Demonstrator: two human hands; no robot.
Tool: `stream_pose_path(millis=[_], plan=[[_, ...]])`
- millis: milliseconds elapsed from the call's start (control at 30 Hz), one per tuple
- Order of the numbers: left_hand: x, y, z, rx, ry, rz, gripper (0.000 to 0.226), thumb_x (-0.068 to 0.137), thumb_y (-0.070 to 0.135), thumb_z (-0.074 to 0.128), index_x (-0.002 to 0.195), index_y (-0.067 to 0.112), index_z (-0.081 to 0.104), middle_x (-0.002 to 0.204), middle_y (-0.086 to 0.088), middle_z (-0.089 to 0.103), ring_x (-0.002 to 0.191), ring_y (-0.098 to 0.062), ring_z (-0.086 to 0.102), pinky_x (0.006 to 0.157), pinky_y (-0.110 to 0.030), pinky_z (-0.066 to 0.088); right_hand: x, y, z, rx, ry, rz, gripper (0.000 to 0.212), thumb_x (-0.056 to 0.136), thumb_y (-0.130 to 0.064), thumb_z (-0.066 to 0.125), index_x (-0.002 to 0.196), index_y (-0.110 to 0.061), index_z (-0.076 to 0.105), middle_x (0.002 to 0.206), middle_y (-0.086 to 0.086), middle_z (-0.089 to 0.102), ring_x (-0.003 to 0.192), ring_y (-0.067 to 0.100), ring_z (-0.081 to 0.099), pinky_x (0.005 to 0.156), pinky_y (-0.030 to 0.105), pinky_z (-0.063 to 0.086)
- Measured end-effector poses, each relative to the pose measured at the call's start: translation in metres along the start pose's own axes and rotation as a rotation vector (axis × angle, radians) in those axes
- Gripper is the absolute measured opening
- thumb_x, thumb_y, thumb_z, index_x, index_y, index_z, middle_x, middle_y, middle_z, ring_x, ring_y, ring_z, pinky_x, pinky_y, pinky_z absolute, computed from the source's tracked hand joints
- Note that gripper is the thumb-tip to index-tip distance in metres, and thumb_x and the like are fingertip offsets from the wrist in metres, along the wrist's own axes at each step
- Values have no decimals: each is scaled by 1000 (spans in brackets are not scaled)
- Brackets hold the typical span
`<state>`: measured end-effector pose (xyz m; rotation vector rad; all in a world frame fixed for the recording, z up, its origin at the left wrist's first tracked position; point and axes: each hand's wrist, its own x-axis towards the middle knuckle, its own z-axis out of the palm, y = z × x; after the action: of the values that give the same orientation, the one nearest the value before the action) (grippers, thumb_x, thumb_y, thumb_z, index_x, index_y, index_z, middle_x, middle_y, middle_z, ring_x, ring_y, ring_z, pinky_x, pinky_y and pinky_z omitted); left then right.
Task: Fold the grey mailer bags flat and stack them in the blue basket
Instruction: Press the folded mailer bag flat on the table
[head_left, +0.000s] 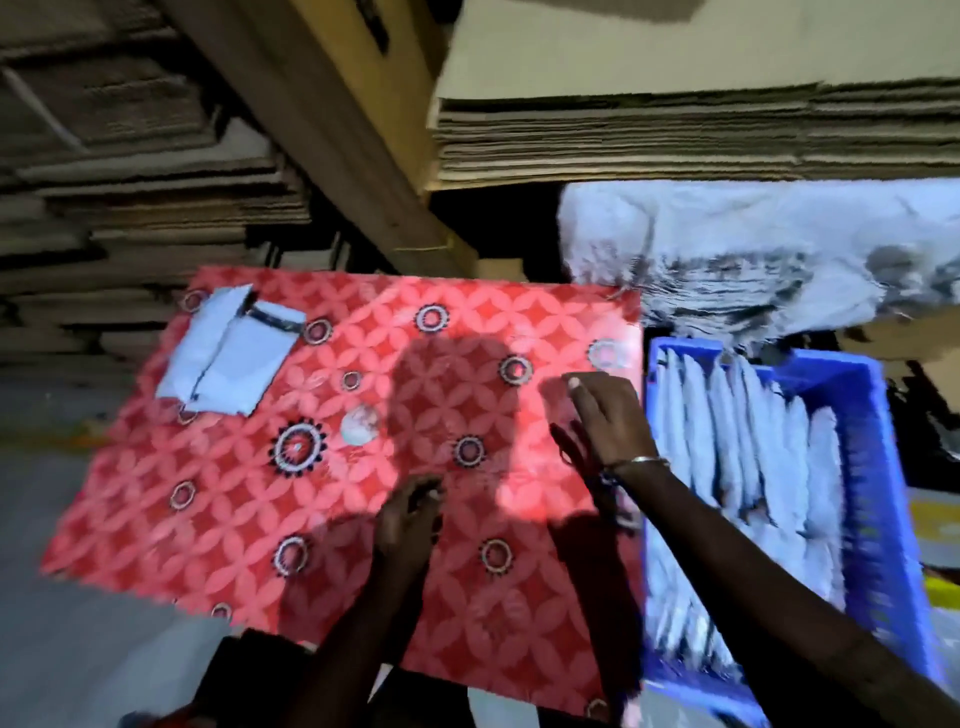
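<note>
A red patterned board (234, 493) serves as the work surface. Folded grey mailer bags (228, 353) lie on its far left corner. The blue basket (878, 467) stands to the right, with several folded grey mailers (727, 447) standing in rows inside it. A large pile of unfolded grey mailers (753, 249) lies behind the basket. My right hand (605, 421) hovers over the board's right edge beside the basket, fingers extended and holding nothing. Over the middle of the board is my left hand (408, 514), fingers loosely curled and holding nothing.
Stacks of flattened cardboard (675, 130) fill the shelf above and the left background (130, 208). A slanted cardboard beam (337, 130) runs down to the board's back edge. Grey floor (78, 623) shows at the lower left.
</note>
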<state>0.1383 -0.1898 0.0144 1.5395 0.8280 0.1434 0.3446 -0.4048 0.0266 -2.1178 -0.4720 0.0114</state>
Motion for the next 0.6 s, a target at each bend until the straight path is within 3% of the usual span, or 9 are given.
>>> stream_pose_path(millis=[100, 233, 333, 433, 533, 600], plan=[[19, -9, -59, 18, 93, 17, 27, 75, 50, 65, 97, 38, 75, 80, -7, 62, 71, -22, 50, 61, -29, 36, 10, -45, 67, 35, -188, -45, 41, 102, -29, 45, 76, -4, 64, 72, 10, 66, 72, 27, 61, 70, 48, 48], [54, -14, -135, 32, 172, 57, 28, 81, 51, 60, 104, 41, 73, 98, -8, 73, 85, -19, 58, 76, -33, 43, 30, -94, 162, -1, -398, -131, 41, 101, -35, 43, 83, -5, 67, 75, 10, 68, 75, 29, 65, 70, 46, 50], [91, -21, -194, 89, 247, 68, 24, 89, 36, 59, 109, 42, 71, 106, 0, 74, 96, -12, 64, 87, -34, 50, 51, -131, 228, -29, -456, -170, 43, 95, -37, 47, 103, -6, 74, 96, 12, 75, 92, 30, 70, 82, 41, 54], [133, -31, -253, 183, 299, 46, 33, 90, 38, 55, 120, 47, 64, 125, 11, 69, 117, -16, 64, 106, -51, 49, 82, -164, 296, -90, -529, -174, 48, 90, -38, 51, 116, -3, 72, 110, 17, 74, 103, 33, 69, 92, 41, 52], [169, -17, -288, 287, 329, 31, 39, 84, 43, 51, 122, 51, 59, 126, 14, 65, 117, -16, 63, 104, -46, 50, 124, -195, 356, -144, -521, -170, 46, 84, -32, 55, 116, -3, 71, 110, 23, 70, 104, 38, 65, 92, 43, 51], [191, -5, -302, 371, 327, 65, 42, 81, 42, 48, 122, 45, 59, 123, 16, 64, 114, -14, 62, 101, -42, 51, 155, -209, 393, -164, -484, -126, 36, 79, -31, 55, 102, -9, 71, 93, 19, 69, 91, 35, 64, 81, 40, 49]])
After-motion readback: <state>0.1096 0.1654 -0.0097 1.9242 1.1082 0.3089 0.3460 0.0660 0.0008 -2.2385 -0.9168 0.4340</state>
